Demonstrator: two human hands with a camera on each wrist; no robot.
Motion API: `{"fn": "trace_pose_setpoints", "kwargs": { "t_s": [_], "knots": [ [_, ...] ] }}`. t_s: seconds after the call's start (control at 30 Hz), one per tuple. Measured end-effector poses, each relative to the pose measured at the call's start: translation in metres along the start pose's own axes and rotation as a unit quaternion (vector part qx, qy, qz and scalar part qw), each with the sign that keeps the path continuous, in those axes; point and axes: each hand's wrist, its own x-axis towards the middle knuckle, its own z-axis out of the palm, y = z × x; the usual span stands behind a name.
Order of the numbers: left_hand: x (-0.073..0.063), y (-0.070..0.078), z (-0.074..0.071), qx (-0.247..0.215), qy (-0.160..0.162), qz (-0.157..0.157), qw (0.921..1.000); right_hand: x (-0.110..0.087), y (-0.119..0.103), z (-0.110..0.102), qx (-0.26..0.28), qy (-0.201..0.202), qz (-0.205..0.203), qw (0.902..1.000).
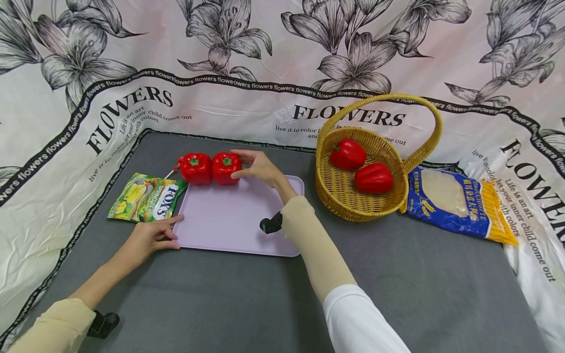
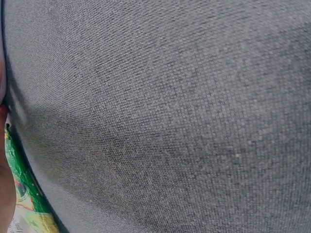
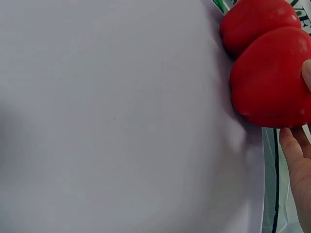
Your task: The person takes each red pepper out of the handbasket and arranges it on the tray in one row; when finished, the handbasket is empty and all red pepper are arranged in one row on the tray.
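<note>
My right hand (image 1: 260,169) grips a red bell pepper (image 1: 226,168) at the back left of a lilac tray (image 1: 234,215), thumb on the near side and fingers at its right. A second red bell pepper (image 1: 195,169) sits tight against it on the left. In the right wrist view, fingertips touch the side of the nearer pepper (image 3: 272,80). My left hand (image 1: 147,240) rests at the tray's left edge, its fingers extended and touching the rim. Mostly grey cloth (image 2: 170,116) fills the left wrist view.
A green and yellow FOX'S candy bag (image 1: 145,198) lies left of the tray, with a white stick (image 1: 169,173) behind it. To the right stands a yellow wicker basket (image 1: 324,189) with two red bell peppers (image 1: 374,178) inside. Beside it lies a blue and yellow bag (image 1: 454,203).
</note>
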Motion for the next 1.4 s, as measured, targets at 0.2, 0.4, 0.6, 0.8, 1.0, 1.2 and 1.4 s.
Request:
{"fn": "trace_pose_setpoints", "kwargs": {
  "t_s": [0.2,0.4,0.6,0.8,1.0,1.2,1.4],
  "knots": [
    [0.001,0.001,0.0,-0.006,0.001,0.004,1.0,0.0,0.0,0.0,0.003,-0.001,0.01,0.9999],
    [0.0,0.003,0.0,-0.006,0.002,0.004,1.0,-0.001,-0.003,0.001,0.0,-0.008,0.015,0.9999],
    [0.0,0.003,0.0,-0.009,-0.001,0.004,0.9999,-0.003,-0.005,0.0,-0.004,-0.017,0.024,0.9995],
    [0.001,0.002,0.001,-0.006,-0.002,0.003,1.0,-0.003,-0.005,-0.002,0.009,-0.019,0.004,0.9998],
    [0.001,0.0,0.002,-0.005,0.005,0.013,0.9999,-0.004,-0.002,-0.008,0.034,-0.016,-0.016,0.9992],
    [0.001,-0.002,0.002,-0.018,0.014,0.021,0.9995,-0.01,-0.005,-0.015,0.069,-0.011,-0.035,0.9969],
    [0.0,-0.004,0.002,-0.015,0.017,0.028,0.9994,-0.014,-0.006,-0.022,0.074,-0.006,-0.032,0.9967]
  ]
}}
